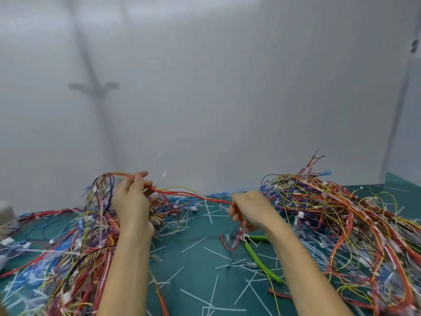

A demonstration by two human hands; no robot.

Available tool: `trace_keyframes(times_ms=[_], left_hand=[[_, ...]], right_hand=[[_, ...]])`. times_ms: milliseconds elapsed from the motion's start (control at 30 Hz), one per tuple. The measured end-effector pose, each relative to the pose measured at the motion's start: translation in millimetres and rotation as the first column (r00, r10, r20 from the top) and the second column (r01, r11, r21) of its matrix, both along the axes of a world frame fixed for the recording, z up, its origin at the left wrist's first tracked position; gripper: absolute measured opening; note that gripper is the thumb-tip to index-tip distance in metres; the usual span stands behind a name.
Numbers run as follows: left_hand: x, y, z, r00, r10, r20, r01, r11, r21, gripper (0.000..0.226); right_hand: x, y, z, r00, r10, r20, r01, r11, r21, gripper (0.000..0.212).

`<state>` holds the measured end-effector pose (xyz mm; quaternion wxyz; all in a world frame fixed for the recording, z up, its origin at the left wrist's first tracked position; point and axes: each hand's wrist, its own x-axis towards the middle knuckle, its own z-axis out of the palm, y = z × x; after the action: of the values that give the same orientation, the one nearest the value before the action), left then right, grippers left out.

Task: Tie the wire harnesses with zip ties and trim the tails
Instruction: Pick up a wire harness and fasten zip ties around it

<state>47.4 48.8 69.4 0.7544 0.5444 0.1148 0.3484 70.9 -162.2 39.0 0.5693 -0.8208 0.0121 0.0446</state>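
A red and yellow wire harness [196, 195] stretches between my two hands above the green mat [200, 265]. My left hand [133, 199] pinches one end of it, raised over the left wire pile [75, 245]. A faint, blurred clear zip tie [163, 174] sticks up just right of that hand. My right hand [251, 210] grips the harness's other end, whose red tail [234, 242] hangs down to the mat. Green-handled cutters [259, 258] lie on the mat below my right hand.
A large tangle of red, yellow and purple harnesses [341, 224] fills the right side of the mat. Several cut white zip-tie tails [200, 297] litter the middle. A plain white wall [205, 87] rises right behind the mat.
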Motion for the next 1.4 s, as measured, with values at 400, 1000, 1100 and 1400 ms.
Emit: trace_keyframes(times_ms=[400,1000,1100,1400], left_hand=[[-2.9,-28.5,0.2,0.981,-0.181,-0.075,0.17,0.6,0.782,0.023],[-18.2,-32.2,10.6,0.8,-0.339,-0.495,0.568,0.162,0.807,0.03],[-37.3,-18.9,28.9,0.742,-0.41,-0.531,0.642,0.205,0.739,0.037],[-43.5,-11.8,40.0,0.972,0.007,-0.233,0.206,0.443,0.873,0.024]], right_hand=[[-29.8,17.7,41.9,0.786,-0.047,0.616,0.079,0.997,-0.024,0.019],[-26.7,35.0,32.5,0.802,-0.215,0.557,0.006,0.936,0.353,0.03],[-25.8,32.2,32.5,0.82,-0.294,0.491,0.019,0.872,0.489,0.023],[-30.0,11.5,44.3,0.857,-0.384,0.343,0.007,0.676,0.737,0.011]])
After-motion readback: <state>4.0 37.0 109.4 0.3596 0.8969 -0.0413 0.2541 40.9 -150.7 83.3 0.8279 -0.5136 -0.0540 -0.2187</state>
